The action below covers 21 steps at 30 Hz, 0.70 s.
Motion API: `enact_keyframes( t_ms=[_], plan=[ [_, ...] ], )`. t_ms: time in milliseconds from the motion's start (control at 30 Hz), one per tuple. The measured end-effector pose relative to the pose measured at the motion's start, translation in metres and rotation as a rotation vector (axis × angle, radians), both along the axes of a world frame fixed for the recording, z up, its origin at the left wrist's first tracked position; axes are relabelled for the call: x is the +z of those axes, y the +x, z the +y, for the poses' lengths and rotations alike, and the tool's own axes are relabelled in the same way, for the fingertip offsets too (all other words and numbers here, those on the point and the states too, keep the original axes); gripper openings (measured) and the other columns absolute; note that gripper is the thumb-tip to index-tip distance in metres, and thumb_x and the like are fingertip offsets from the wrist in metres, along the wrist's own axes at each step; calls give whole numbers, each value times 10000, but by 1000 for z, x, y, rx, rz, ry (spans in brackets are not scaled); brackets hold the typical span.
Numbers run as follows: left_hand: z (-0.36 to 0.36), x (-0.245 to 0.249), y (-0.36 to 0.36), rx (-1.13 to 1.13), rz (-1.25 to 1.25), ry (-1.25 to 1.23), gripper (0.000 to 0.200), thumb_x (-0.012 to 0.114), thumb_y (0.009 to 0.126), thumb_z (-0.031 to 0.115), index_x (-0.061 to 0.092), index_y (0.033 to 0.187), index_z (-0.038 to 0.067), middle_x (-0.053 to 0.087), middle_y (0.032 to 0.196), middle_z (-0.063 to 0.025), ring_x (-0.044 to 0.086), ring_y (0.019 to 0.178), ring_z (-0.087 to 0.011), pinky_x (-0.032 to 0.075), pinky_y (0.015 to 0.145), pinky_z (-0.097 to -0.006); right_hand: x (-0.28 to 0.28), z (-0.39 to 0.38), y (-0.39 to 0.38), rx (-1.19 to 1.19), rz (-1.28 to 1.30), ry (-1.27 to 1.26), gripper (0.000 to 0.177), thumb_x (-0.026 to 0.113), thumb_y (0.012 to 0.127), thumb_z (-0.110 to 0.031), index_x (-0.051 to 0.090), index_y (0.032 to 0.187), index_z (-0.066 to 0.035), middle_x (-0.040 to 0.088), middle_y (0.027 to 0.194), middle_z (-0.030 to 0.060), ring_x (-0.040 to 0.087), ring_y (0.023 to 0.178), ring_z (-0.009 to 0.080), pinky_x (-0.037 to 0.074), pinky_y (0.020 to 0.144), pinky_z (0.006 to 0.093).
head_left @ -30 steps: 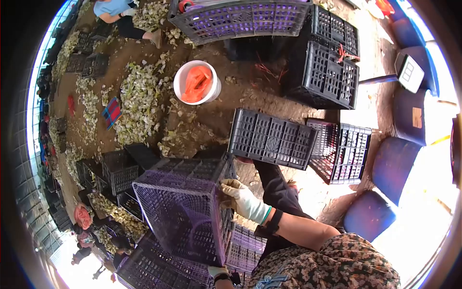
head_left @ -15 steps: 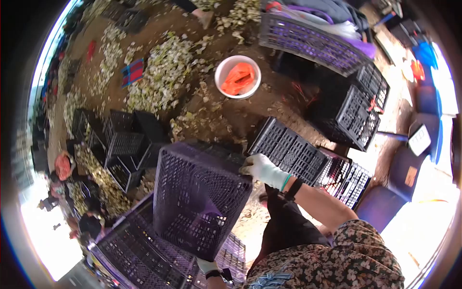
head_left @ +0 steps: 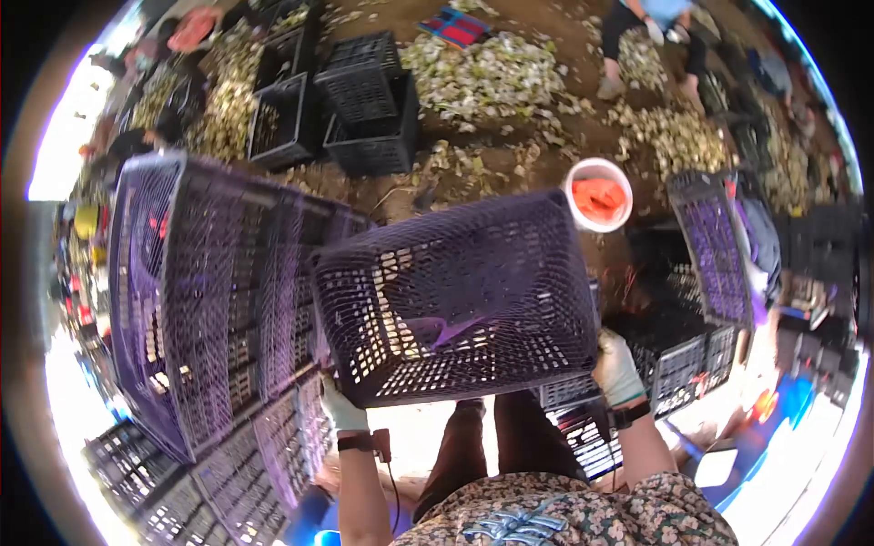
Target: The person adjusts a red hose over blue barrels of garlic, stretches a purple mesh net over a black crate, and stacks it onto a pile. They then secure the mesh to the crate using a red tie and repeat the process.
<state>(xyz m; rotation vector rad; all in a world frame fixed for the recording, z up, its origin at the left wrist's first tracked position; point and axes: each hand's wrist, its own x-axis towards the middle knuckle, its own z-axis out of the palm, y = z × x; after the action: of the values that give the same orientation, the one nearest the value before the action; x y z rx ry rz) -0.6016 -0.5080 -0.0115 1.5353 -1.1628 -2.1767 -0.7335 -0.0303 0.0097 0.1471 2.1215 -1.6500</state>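
Observation:
A dark purple mesh plastic crate [head_left: 528, 346] is held up in front of my body, tilted so that I look into it. A small purple scrap lies against its mesh inside. My left hand [head_left: 344, 409], in a pale glove, grips the crate's lower left corner. At its right end my right hand [head_left: 621, 369], gloved as well, is closed on the edge; some fingers are hidden behind the crate. Close to my left hand stands a tall stack of purple and black crates [head_left: 218, 282].
A white bucket [head_left: 628, 177] with an orange bag stands beyond the crate. Pale produce [head_left: 492, 82] lies heaped on the dirt floor. Black crates [head_left: 373, 136] stand at the upper left, more black crates [head_left: 678, 364] at right. A seated person [head_left: 669, 18] is at the far side.
My view has turned to the left. The crate has swung from steeply tilted to nearly level across my front, with both hands still on it.

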Motion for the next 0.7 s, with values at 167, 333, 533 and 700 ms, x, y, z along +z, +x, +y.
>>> enact_keyframes(
  t_ms=[167, 333, 533, 700],
  plan=[
    [15, -3, 8, 217, 157, 126, 299, 533, 923, 447, 569, 927, 150, 528, 659, 72, 455, 543, -79, 343, 489, -218, -2, -30, -5, -560, -400, -653, 379, 368, 956, -202, 541, 1252, -38, 585, 1239, 112, 575, 1113, 264, 455, 971, 407],
    [21, -18, 25, 87, 724, 506, 364, 545, 917, 466, 502, 771, 135, 304, 467, 76, 282, 363, -75, 235, 371, -247, -77, 13, 2, -543, -453, -513, 421, 421, 927, -314, 561, 1220, -46, 591, 1228, 108, 574, 1107, 292, 485, 926, 451],
    [31, -14, 25, -359, -219, -518, 312, 665, 881, 317, 655, 828, 10, 568, 616, 23, 423, 525, -94, 370, 494, -276, -69, 13, -2, -601, -561, -389, 407, 420, 936, -311, 536, 1250, -78, 574, 1247, 116, 543, 1140, 318, 456, 959, 490],
    [36, -54, 10, -89, 68, -351, 315, 661, 887, 295, 593, 719, 38, 487, 556, 39, 363, 497, -55, 318, 455, -241, -74, 26, -10, -527, -582, -284, 403, 409, 948, -298, 510, 1281, -94, 558, 1277, 100, 528, 1158, 322, 434, 984, 477]
  ],
)
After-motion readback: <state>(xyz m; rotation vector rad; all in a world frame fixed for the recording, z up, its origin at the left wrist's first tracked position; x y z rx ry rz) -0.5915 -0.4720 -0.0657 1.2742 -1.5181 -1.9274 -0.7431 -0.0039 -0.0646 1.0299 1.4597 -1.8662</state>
